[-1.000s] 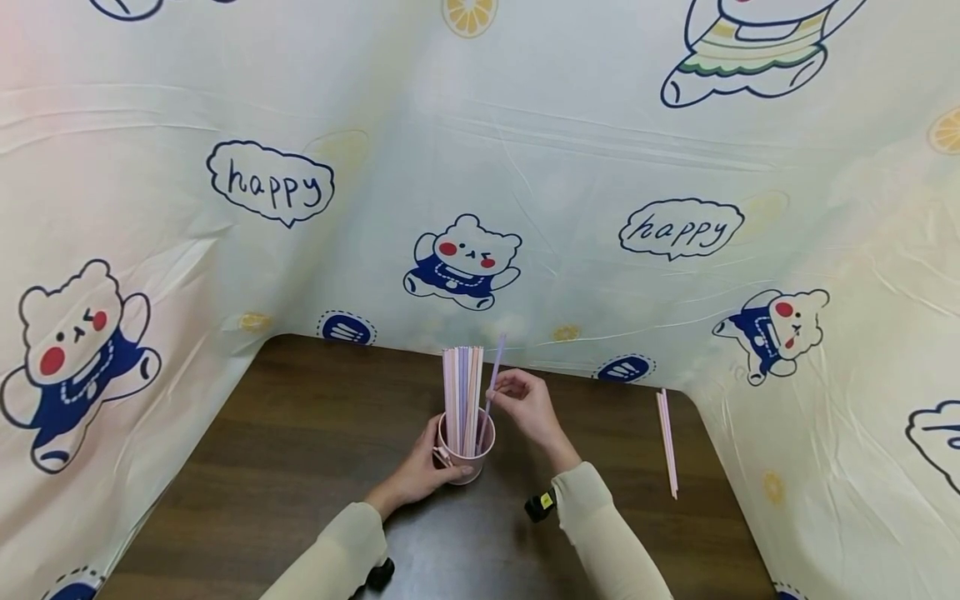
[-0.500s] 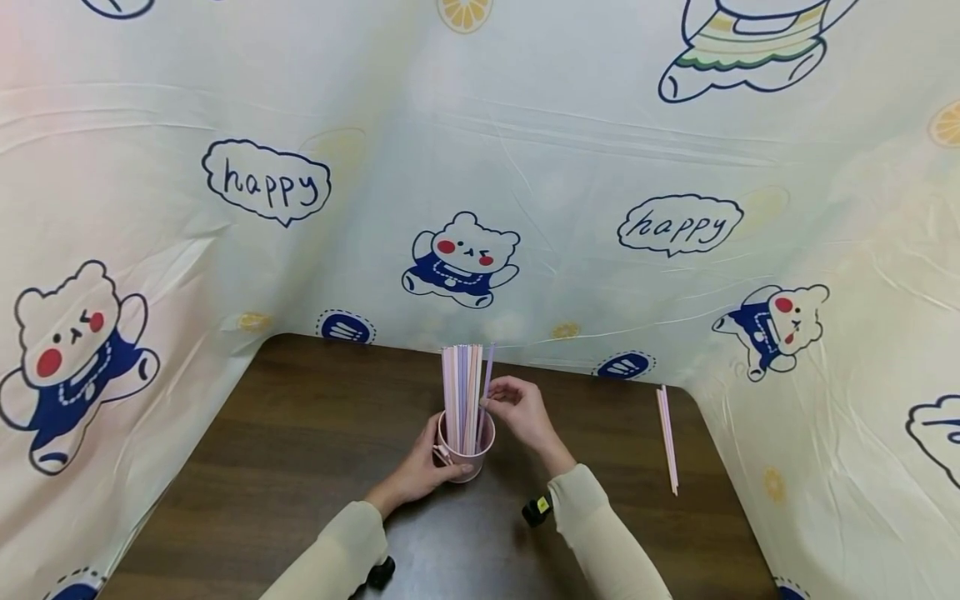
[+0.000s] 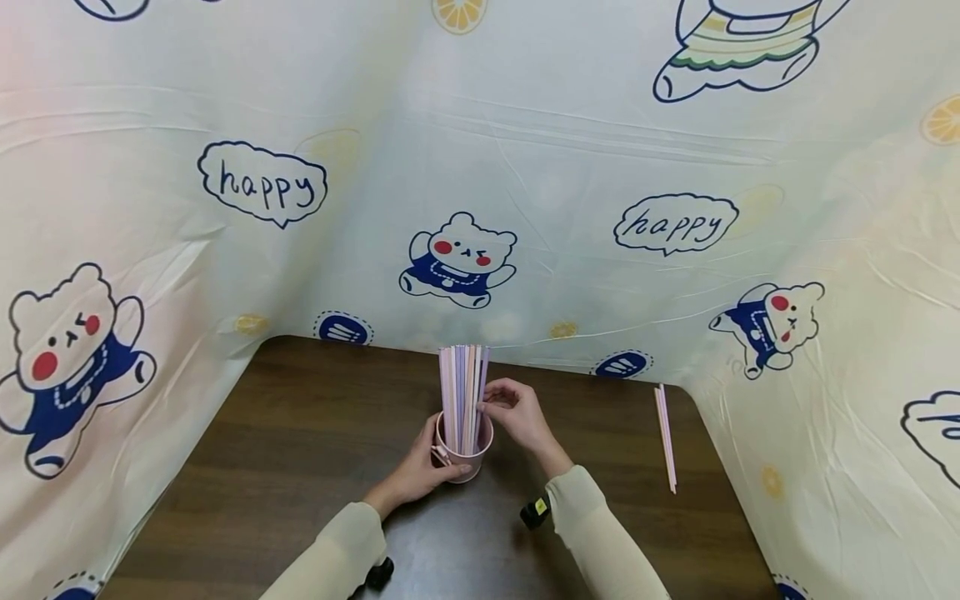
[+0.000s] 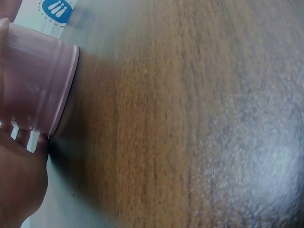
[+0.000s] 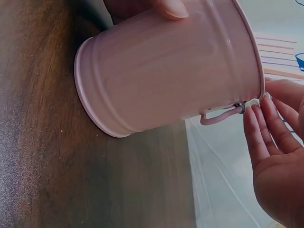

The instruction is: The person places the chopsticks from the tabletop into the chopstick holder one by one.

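A small pink pail (image 3: 478, 465) stands upright on the table, its wall (image 5: 166, 76) large in the right wrist view. A bundle of pastel drinking straws (image 3: 459, 387) stands in it, rising well above the rim. My left hand (image 3: 418, 472) grips the pail from the left side, thumb across its front. At the pail's right rim my right hand (image 3: 525, 423) pinches a purple straw (image 3: 484, 375) that stands against the bundle's right side. In the right wrist view, a wire handle (image 5: 221, 115) hangs from the pail near the fingers; the pinched part of the straw is hidden there.
Loose pink straws (image 3: 666, 437) lie on the right part of the brown wooden table (image 3: 300, 433). A printed fabric sheet (image 3: 555, 275) rises along the table's back edge and both sides.
The purple straw has gone from leaning right to nearly upright against the bundle, its top a little lower. My right hand shifted slightly left with it; the left hand keeps its grip.
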{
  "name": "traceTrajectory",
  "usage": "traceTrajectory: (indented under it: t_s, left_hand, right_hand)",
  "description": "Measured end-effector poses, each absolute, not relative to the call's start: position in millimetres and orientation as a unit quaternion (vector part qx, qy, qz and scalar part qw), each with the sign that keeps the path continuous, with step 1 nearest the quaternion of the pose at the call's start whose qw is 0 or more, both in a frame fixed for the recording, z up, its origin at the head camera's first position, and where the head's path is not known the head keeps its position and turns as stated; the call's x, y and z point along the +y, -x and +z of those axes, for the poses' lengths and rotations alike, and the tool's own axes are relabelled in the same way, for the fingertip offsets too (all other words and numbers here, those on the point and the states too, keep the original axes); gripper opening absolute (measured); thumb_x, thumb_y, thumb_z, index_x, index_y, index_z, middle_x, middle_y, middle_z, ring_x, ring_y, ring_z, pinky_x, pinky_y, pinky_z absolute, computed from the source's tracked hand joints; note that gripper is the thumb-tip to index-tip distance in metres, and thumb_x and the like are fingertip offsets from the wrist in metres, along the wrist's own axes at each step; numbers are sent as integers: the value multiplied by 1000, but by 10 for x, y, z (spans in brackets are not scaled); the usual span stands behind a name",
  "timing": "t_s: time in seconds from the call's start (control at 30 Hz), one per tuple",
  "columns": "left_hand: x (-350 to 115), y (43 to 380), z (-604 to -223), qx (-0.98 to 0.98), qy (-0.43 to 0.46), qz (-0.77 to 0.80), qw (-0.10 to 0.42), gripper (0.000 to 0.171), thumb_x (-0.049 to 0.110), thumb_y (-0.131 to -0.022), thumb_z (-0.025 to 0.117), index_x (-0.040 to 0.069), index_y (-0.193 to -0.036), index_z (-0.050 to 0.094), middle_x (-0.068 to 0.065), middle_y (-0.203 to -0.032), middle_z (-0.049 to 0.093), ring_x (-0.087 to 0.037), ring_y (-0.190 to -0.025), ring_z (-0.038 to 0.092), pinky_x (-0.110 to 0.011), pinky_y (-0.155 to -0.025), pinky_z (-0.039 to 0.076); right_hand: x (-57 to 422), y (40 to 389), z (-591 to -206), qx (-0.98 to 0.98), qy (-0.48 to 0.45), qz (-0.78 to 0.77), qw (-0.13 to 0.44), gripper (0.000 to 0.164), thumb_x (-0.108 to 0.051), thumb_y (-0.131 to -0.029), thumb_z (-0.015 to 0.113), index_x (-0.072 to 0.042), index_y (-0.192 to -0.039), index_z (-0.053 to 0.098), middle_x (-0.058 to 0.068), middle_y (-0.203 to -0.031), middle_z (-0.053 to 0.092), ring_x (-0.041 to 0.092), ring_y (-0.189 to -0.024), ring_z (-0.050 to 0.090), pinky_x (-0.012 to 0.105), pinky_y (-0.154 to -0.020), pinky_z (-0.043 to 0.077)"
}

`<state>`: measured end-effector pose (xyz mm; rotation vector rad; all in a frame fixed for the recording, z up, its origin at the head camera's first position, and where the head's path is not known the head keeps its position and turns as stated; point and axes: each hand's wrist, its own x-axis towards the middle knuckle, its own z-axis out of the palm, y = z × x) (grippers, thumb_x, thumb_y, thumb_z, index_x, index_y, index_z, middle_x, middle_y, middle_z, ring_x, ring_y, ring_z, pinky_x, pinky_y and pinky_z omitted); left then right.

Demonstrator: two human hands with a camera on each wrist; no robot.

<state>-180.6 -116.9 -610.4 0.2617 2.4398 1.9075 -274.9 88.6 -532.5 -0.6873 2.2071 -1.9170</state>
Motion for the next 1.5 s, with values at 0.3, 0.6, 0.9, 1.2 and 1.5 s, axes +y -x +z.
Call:
traceTrajectory:
  t_s: [0.3, 0.6, 0.9, 1.2, 1.5]
  left_hand:
    - [-1190, 1808, -6132, 789, -94, 607, 4, 98, 23, -79, 91, 17, -155, 29, -10, -147, 47, -24, -131, 47, -42, -111, 35]
    - [-1168, 1818, -6141, 785, -90, 613, 10, 100, 24, -79, 91, 19, -156, 28, -9, -148, 46, -23, -132, 47, -41, -112, 35]
    - [-1158, 1821, -6109, 785, -96, 612, 4, 99, 24, -79, 91, 19, -156, 28, -9, -147, 46, -23, -131, 47, -41, -112, 35]
    - [-1181, 1827, -6124, 788, -89, 609, 17, 100, 24, -79, 91, 19, -156, 28, -9, -148, 45, -23, -133, 46, -42, -114, 32]
    - [-1188, 1827, -6130, 785, -92, 612, 14, 100, 23, -78, 92, 18, -156, 29, -8, -148, 46, -22, -133, 46, -39, -113, 33]
  right_hand:
    - [1096, 2833, -5344, 773, 230, -589, 48, 27, -9, -90, 79, 2, -114, 71, 17, -106, 72, 22, -95, 67, 29, -83, 56]
    - [1599, 3093, -5145, 855, 199, -478, -22, 36, -13, -95, 74, -4, -129, 65, 20, -124, 65, 34, -111, 64, 48, -96, 53]
    - [2337, 3415, -5134, 942, 106, -311, -65, 50, -11, -99, 64, 2, -145, 49, 29, -144, 43, 47, -130, 46, 60, -106, 40]
    - [3111, 3398, -5553, 980, -33, -191, -32, 60, -13, -93, 63, 13, -142, 42, 41, -143, 32, 59, -127, 39, 67, -100, 40]
    - [3490, 3307, -5847, 973, -104, -208, 9, 50, -6, -86, 63, 21, -125, 49, 45, -123, 39, 62, -113, 44, 67, -91, 43]
